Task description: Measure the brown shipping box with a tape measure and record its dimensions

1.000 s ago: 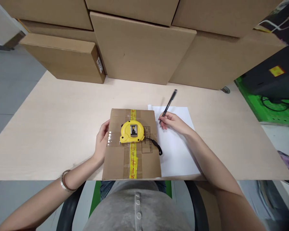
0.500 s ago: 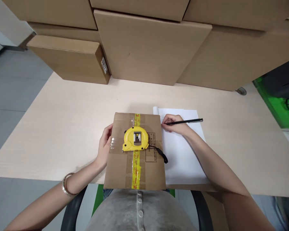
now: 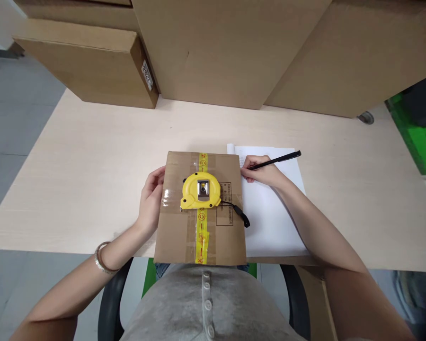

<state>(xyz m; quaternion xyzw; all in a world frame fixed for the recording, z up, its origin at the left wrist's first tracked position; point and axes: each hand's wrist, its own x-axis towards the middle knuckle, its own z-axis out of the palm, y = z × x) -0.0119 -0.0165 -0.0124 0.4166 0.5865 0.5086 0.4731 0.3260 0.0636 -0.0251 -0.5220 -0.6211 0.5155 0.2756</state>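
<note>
Yellow tape measure [image 3: 193, 190] is found lying on top of a cardboard box [image 3: 175, 232], its metal clip facing up and its black strap [image 3: 243, 216] hung past the box's right edge. The box, banded with printed yellow tape [image 3: 201, 241], is positioned at the front of the desk [image 3: 92, 156]. The left hand [image 3: 151, 196] is placed at its left side; the fingertips are hidden there, so whether anything is gripped cannot be told. A black pen [image 3: 280, 159] is grasped by the fingers of the right hand [image 3: 262, 172], held over white paper [image 3: 270, 227] just beside the box; nib contact cannot be confirmed. Cardboard cartons [image 3: 88, 66] are ranged along the rear.
</note>
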